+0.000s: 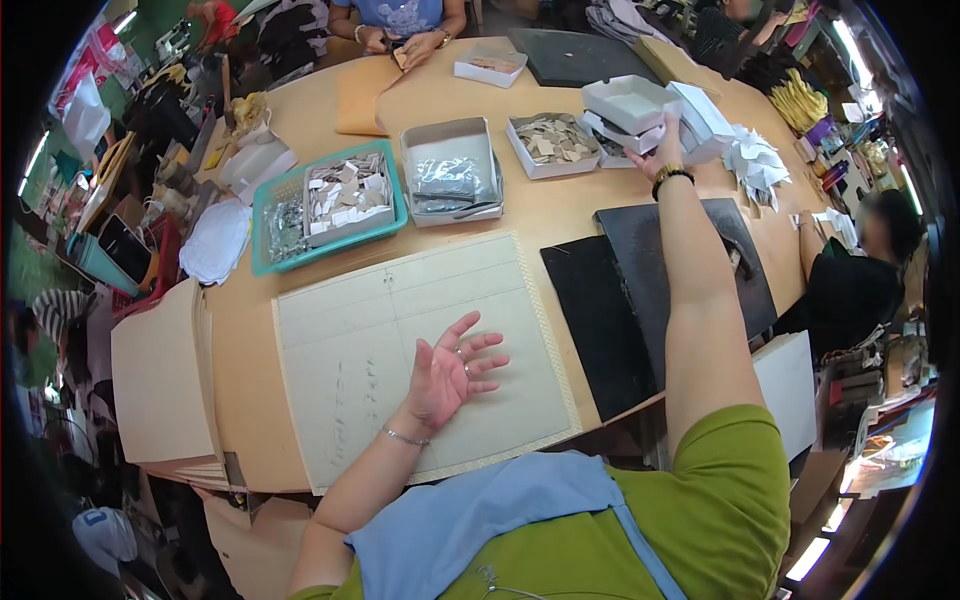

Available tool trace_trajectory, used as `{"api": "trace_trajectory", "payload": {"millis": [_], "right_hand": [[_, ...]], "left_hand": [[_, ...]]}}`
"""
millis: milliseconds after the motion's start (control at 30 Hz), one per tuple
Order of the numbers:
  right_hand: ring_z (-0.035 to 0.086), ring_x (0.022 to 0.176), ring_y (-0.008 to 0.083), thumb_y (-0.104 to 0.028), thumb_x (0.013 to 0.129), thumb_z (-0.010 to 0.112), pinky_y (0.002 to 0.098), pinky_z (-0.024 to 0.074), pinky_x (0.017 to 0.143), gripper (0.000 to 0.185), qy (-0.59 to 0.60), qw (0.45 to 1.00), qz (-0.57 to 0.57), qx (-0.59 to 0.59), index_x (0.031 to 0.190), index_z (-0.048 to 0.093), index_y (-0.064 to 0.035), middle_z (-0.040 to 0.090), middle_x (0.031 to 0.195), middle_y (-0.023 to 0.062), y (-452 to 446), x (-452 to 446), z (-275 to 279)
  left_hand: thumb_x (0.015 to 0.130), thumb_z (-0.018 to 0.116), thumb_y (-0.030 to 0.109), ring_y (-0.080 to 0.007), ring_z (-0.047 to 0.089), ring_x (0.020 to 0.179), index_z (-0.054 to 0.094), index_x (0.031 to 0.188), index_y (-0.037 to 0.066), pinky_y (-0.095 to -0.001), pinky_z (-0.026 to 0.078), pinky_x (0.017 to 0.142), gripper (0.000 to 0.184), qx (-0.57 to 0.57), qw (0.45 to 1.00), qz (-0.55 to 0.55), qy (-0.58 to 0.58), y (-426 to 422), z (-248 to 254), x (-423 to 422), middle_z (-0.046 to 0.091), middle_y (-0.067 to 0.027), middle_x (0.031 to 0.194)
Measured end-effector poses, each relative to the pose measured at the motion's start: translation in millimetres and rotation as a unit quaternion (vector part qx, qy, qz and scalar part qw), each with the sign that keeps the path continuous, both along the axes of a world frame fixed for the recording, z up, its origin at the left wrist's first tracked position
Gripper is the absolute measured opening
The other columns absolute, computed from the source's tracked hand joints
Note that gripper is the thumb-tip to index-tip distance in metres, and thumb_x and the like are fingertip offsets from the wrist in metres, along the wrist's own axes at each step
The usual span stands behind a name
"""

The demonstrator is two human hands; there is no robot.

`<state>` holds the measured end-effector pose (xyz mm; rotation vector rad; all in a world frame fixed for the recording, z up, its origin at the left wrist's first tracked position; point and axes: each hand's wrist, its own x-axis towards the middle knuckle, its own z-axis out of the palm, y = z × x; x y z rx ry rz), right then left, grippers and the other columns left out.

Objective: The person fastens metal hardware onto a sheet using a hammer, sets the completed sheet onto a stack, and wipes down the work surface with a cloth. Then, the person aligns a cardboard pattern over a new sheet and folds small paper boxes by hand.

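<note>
My left hand [450,380] is palm up with its fingers spread, over a large pale sheet [330,330] that bears faint lines and writing. Nothing lies in it. At the upper right, my right hand [665,148] has its fingers at the near edge of small stacked white boxes [632,103] and grips them. A white box [703,120] leans beside that stack. To the left are an open box of tan pieces [553,142] and a box with clear plastic bags [452,178]. A dark board [690,270] lies under my right forearm.
A teal tray [263,235] holds a box of pale pieces and bags. Large sheets [160,375] are stacked at left. Black material [597,320] lies right of the pale sheet. A person in blue [400,15] works across the table [290,110]; another person [860,290] is at right.
</note>
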<state>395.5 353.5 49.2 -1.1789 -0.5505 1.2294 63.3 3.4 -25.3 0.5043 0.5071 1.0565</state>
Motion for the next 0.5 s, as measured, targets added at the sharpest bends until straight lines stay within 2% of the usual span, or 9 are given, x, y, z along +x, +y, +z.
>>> {"api": "trace_trajectory", "payload": {"millis": [67,100,200,233,300,367,433,467,500], "right_hand": [[0.035,0.132,0.0344,-0.072,0.082,0.047,0.0579,0.0338,0.101,0.088,-0.052,0.998,0.000,-0.032,0.145,0.029,-0.0125,0.034,0.146,0.0162,-3.5,-2.5,-2.4],[0.030,0.136,0.0332,-0.071,0.084,0.045,0.0606,0.0263,0.104,0.086,-0.040,0.995,-0.052,-0.081,0.146,0.027,-0.0142,0.029,0.150,0.0132,0.6,-2.0,-4.8],[0.027,0.138,0.0298,-0.068,0.087,0.042,0.0593,0.0272,0.103,0.079,-0.045,0.995,-0.087,-0.035,0.147,0.026,-0.0176,0.030,0.150,0.0084,11.3,18.8,-36.8],[0.031,0.135,0.0274,-0.063,0.091,0.041,0.0566,0.0331,0.098,0.074,-0.080,0.990,-0.113,-0.014,0.146,0.028,-0.0150,0.030,0.150,0.0055,-13.5,4.0,-28.0],[0.044,0.117,0.0241,-0.054,0.093,0.045,0.0416,0.0418,0.090,0.062,-0.123,0.987,-0.096,0.037,0.140,0.032,-0.0161,0.043,0.134,0.0077,-56.8,-17.1,-22.3],[0.047,0.105,0.0165,-0.048,0.095,0.049,0.0342,0.0421,0.084,0.052,-0.165,0.982,-0.034,0.082,0.134,0.039,-0.0151,0.048,0.123,0.0045,-108.7,-44.5,-24.3],[0.048,0.100,0.0099,-0.041,0.097,0.051,0.0304,0.0429,0.079,0.044,-0.181,0.976,0.061,0.100,0.129,0.045,-0.0115,0.052,0.116,0.0012,-171.6,-80.7,-20.8],[0.049,0.094,0.0063,-0.032,0.097,0.053,0.0249,0.0424,0.075,0.037,-0.228,0.958,0.113,0.134,0.124,0.050,-0.0075,0.054,0.111,-0.0012,-200.7,-96.7,-22.3],[0.049,0.092,0.0058,-0.029,0.098,0.052,0.0236,0.0435,0.077,0.035,-0.189,0.946,0.187,0.188,0.125,0.049,-0.0053,0.054,0.111,-0.0011,-220.7,-107.7,-46.7]], "left_hand": [[0.075,0.044,0.083,-0.0329,0.054,0.119,0.017,0.149,0.010,-0.0442,0.055,0.088,0.107,-0.001,1.000,-0.002,-0.003,-0.9,0.0,-0.9,0.044,-0.0199,0.137],[0.075,0.043,0.082,-0.0330,0.054,0.119,0.017,0.149,0.010,-0.0441,0.055,0.088,0.106,-0.001,1.000,-0.002,-0.007,-1.1,-0.7,-1.2,0.044,-0.0199,0.137],[0.078,0.042,0.081,-0.0327,0.055,0.118,0.019,0.148,0.010,-0.0438,0.056,0.088,0.103,0.001,1.000,-0.002,-0.009,-1.2,0.9,-1.6,0.044,-0.0198,0.137],[0.079,0.042,0.080,-0.0326,0.055,0.118,0.019,0.148,0.010,-0.0437,0.056,0.087,0.101,0.001,1.000,-0.003,-0.009,-2.0,1.8,-1.3,0.044,-0.0198,0.137],[0.080,0.041,0.079,-0.0317,0.055,0.118,0.021,0.148,0.010,-0.0426,0.056,0.088,0.099,0.004,1.000,-0.003,0.003,-3.3,1.2,-1.1,0.044,-0.0191,0.137],[0.082,0.040,0.077,-0.0307,0.056,0.118,0.022,0.147,0.010,-0.0408,0.056,0.088,0.095,0.016,1.000,-0.002,0.019,-5.2,-1.0,-0.3,0.045,-0.0184,0.136],[0.085,0.039,0.074,-0.0294,0.056,0.117,0.024,0.147,0.010,-0.0382,0.056,0.087,0.090,0.037,0.999,0.001,0.040,-8.1,-4.2,2.1,0.045,-0.0177,0.136],[0.087,0.038,0.072,-0.0292,0.055,0.118,0.024,0.146,0.009,-0.0389,0.054,0.090,0.088,0.036,0.997,0.014,0.061,-8.8,-2.8,3.2,0.045,-0.0178,0.137],[0.089,0.037,0.070,-0.0290,0.053,0.120,0.025,0.146,0.009,-0.0396,0.052,0.093,0.085,0.035,0.996,0.028,0.082,-8.5,-0.4,4.5,0.045,-0.0179,0.137]]}}
